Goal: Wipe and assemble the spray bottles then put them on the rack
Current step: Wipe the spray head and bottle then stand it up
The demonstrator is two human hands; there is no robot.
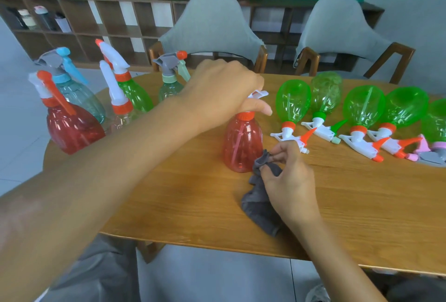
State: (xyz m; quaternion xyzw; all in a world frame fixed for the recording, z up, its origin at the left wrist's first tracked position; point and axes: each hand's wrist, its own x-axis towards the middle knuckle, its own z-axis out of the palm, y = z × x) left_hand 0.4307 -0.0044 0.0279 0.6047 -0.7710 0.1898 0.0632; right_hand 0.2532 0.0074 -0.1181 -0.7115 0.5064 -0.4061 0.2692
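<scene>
Both arms are bare all the way up, with no sleeves showing. The left hand (224, 89) and the right hand (289, 181) wear no gloves, rings or watch. Near the bottom, the person's grey trousers (96, 275) show under the table edge.

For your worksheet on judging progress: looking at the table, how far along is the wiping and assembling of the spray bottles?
Done, it seems: five assembled bottles stand upright at the table's left. In hand: the left hand grips the sprayer head of a red bottle, while the right hand pinches a grey cloth beside it. Left: five bottles lying on their sides at the right. No rack is clearly identifiable.
</scene>
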